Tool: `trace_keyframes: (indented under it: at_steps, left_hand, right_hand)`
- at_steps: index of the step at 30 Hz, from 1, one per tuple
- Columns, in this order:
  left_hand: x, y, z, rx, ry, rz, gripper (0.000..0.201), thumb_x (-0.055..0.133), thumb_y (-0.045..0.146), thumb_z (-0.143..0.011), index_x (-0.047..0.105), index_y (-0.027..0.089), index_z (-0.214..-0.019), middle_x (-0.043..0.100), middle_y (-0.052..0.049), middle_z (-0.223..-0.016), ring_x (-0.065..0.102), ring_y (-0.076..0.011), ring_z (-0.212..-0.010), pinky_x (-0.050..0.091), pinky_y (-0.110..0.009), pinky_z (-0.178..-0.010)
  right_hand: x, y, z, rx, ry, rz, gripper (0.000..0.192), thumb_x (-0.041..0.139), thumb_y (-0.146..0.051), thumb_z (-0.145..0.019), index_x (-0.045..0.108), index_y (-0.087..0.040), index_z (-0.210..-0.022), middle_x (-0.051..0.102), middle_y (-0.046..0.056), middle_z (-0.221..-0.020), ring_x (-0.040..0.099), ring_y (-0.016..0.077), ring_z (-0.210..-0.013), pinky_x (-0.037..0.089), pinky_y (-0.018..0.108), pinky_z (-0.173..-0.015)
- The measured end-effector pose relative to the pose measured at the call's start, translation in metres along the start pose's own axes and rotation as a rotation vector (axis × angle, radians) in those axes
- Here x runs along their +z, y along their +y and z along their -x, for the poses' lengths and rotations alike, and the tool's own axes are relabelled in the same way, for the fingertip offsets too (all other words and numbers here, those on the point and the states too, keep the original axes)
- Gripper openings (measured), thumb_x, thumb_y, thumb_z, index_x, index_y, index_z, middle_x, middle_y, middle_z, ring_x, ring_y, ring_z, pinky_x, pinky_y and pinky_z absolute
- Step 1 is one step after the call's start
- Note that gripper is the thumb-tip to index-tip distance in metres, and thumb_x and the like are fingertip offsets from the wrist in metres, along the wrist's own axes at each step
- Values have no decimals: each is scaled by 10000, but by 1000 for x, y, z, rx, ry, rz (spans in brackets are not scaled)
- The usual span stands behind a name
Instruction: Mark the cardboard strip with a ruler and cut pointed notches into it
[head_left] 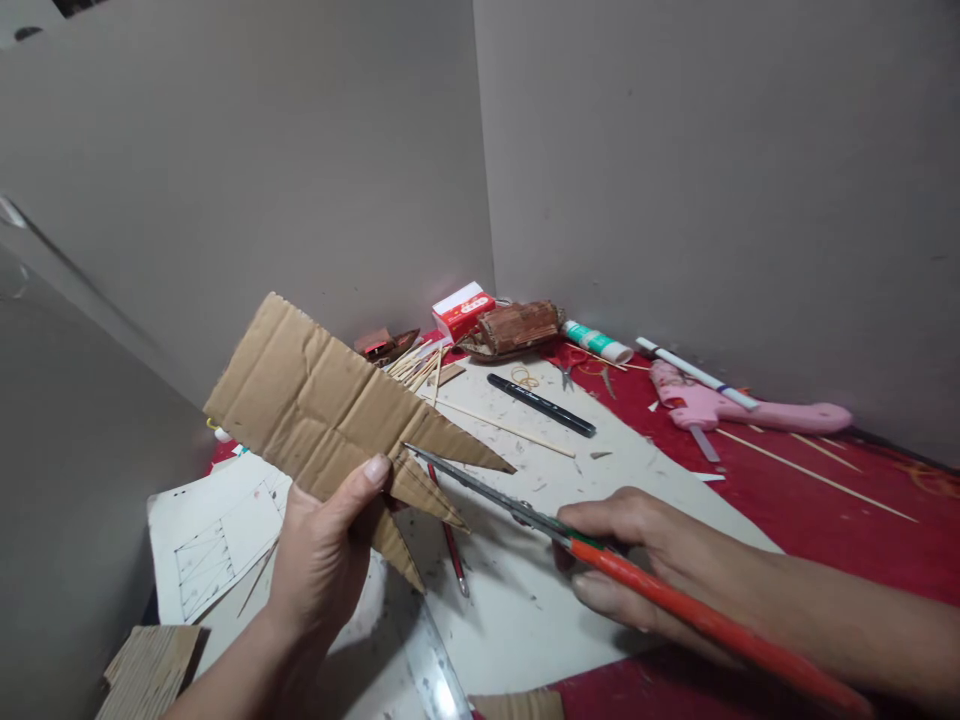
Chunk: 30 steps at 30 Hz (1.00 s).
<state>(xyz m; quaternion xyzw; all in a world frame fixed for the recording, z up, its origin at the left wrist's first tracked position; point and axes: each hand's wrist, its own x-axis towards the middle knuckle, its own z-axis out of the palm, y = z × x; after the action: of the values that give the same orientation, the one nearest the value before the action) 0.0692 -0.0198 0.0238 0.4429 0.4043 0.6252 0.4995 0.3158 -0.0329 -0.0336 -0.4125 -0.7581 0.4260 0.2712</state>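
Matt paper goods vs glossy plastic + metal on a cloth-covered desk

Cardboard piece (330, 410): brown corrugated, matt, creased, fluted at the edge. Scissors (600, 545): bare metal blades w/ dull shine, smooth orange-red plastic handles. Work sheet (525, 600): off-white speckled paper, matt, rough-looking. Table cover (825, 510): red cloth, soft sheen. Glue gun (720, 408): pink plastic, glossy. Marker (541, 404): black plastic, semi-gloss. Skewers (817, 475): pale raw wood, matt. Ruler (431, 650): clear plastic, shiny. Walls (675, 150): grey board, flat matt.
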Motion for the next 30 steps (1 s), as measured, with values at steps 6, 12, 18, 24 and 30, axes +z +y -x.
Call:
trace_keyframes:
  at_steps: [6, 12, 18, 24, 30]
  left_hand:
    - [2, 2, -3, -4, -11, 2, 581, 800, 164, -750, 605, 240, -1292, 752, -22, -961, 707, -167, -779, 583, -228, -628]
    - [1, 6, -5, -14, -28, -10, 612, 824, 157, -721, 609, 233, -1288, 764, -28, -969, 733, -192, -890, 594, -223, -721]
    - [-3, 8, -5, 3, -78, -23, 556, 808, 168, -746, 628, 223, -1269, 775, -51, -983, 721, -235, -1005, 606, -266, -787]
    - [-5, 10, -9, 24, -128, -42, 516, 804, 166, -742, 645, 191, -1232, 776, -74, -975, 670, -278, -1134, 594, -351, -893]
    - [-8, 17, -12, 32, -136, -123, 437, 822, 184, -717, 686, 193, -1132, 772, -56, -905, 679, -281, -1106, 562, -413, -973]
  right_hand:
    - [1, 4, -1, -13, -194, -111, 377, 514, -468, -907, 375, -221, -658, 304, -65, -594, 287, 107, -533, 240, 251, -473]
    - [1, 1, -1, -9, -203, -184, 453, 514, -547, -909, 346, -224, -640, 284, -68, -591, 263, 105, -533, 224, 260, -477]
    - [1, -1, 2, 16, -216, -256, 528, 568, -629, -869, 327, -224, -631, 257, -80, -581, 229, 96, -526, 191, 257, -471]
    - [1, -5, 1, 21, -217, -277, 566, 539, -678, -865, 316, -228, -605, 246, -82, -562, 212, 95, -509, 190, 264, -468]
    - [-1, -10, 2, 63, -240, -301, 582, 581, -681, -836, 313, -226, -593, 234, -85, -548, 197, 89, -500, 170, 263, -460]
